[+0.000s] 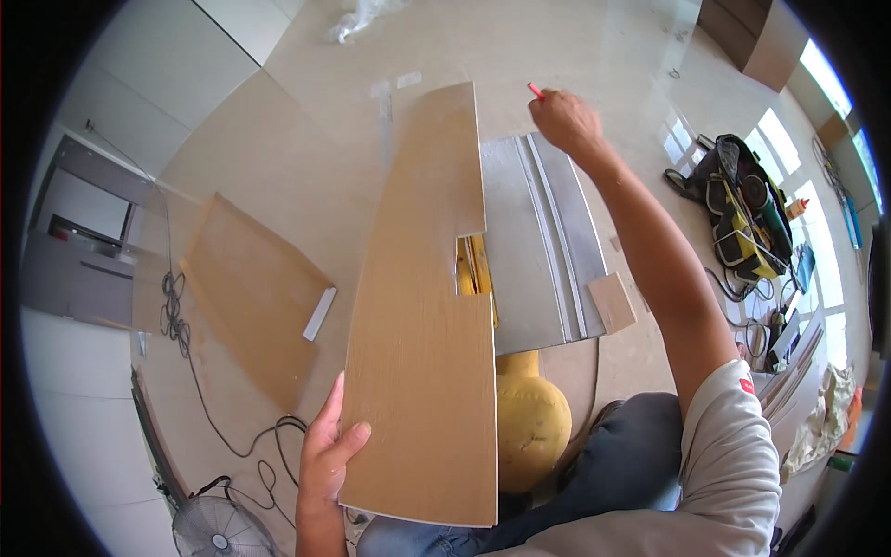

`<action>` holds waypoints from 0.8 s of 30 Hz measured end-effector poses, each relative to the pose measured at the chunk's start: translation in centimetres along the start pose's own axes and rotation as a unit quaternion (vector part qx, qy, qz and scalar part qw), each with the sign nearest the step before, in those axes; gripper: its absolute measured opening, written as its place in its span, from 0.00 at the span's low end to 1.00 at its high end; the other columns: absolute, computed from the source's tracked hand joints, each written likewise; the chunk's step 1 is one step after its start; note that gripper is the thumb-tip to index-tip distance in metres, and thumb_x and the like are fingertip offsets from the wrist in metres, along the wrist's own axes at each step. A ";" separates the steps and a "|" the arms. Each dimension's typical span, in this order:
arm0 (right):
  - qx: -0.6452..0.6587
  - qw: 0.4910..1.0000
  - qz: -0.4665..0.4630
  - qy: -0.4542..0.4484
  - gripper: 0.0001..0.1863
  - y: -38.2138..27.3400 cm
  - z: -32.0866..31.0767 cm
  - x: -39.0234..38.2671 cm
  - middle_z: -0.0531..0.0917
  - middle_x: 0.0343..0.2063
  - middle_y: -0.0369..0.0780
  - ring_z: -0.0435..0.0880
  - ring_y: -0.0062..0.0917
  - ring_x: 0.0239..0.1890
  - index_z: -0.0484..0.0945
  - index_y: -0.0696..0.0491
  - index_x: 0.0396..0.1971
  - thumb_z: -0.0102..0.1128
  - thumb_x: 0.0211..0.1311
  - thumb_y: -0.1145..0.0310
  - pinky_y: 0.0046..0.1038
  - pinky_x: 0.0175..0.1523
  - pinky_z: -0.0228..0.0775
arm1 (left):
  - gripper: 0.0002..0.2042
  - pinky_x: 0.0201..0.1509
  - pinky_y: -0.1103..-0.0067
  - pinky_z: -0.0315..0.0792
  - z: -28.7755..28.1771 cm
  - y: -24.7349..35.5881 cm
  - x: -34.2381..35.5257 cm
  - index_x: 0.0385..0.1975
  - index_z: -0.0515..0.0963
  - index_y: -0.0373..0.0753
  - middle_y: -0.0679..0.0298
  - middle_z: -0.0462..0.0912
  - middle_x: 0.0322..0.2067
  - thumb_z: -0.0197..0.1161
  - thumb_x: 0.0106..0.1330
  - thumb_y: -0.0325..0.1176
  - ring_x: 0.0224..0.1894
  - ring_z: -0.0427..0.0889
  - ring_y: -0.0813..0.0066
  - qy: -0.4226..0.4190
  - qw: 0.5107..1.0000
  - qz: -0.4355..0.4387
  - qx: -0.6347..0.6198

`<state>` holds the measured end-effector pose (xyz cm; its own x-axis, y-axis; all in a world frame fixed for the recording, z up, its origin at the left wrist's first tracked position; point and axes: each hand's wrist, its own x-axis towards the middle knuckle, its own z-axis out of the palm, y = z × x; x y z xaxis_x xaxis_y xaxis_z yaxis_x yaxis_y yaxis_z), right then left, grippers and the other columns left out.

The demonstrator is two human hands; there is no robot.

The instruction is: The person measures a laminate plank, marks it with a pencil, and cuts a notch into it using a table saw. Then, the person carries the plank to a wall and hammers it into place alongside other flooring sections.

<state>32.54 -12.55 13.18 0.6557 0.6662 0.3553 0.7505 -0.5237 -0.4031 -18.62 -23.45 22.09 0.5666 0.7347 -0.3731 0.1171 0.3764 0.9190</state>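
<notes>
A long light-brown wood-grain board (418,371) lies in front of me, with a rectangular notch in its right edge. My left hand (327,450) grips the board's lower left edge, thumb on top and the other fingers mostly hidden below. Past the board's far right, my right hand (568,121) is closed on a thin red stick, which looks like a pencil (535,90). Part of the board overlaps a grey metal machine table (524,241) with lengthwise grooves. Yellow machine parts show through the notch, and a rounded yellow housing (534,422) sits below the table.
A small wood offcut (613,304) rests at the table's right corner. On the right stands a black-and-yellow tool bag (747,209). A brown sheet (260,288) lies on the floor to the left, near black cables (174,306) and a fan (220,529).
</notes>
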 end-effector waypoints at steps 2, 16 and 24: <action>0.134 0.967 0.117 -0.183 0.16 -1.2 2.6 1.0 0.87 0.25 0.46 0.89 0.37 0.30 0.82 0.57 0.33 0.47 0.64 0.62 0.36 0.41 0.79 | 0.40 0.74 0.73 0.53 -0.1 1.1 -0.8 0.73 0.44 0.24 0.49 0.58 0.71 0.61 0.66 0.24 0.72 0.60 0.65 -0.003 1.000 -0.008 -0.005; 0.469 0.781 0.290 -0.295 0.12 -5.3 7.2 -2.8 0.77 0.20 0.40 0.68 0.19 0.16 0.79 0.62 0.22 0.70 0.58 0.70 0.23 0.16 0.51 | 0.39 0.73 0.73 0.55 1.9 1.6 -3.6 0.73 0.43 0.26 0.51 0.58 0.71 0.59 0.67 0.21 0.71 0.62 0.67 0.000 0.999 -0.026 -0.024; 0.459 0.801 0.259 -0.283 0.12 -1.8 4.1 -3.6 0.77 0.19 0.40 0.71 0.21 0.17 0.79 0.62 0.23 0.68 0.59 0.70 0.25 0.19 0.54 | 0.39 0.73 0.73 0.55 1.9 1.7 -4.3 0.73 0.46 0.26 0.51 0.59 0.71 0.60 0.66 0.23 0.71 0.62 0.67 -0.031 0.999 -0.031 -0.008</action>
<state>28.44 -11.81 9.16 0.5221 0.7562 -0.3944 -0.1571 -0.3692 -0.9160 -19.33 -27.05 25.47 0.6090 0.6733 -0.4193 0.1404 0.4288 0.8924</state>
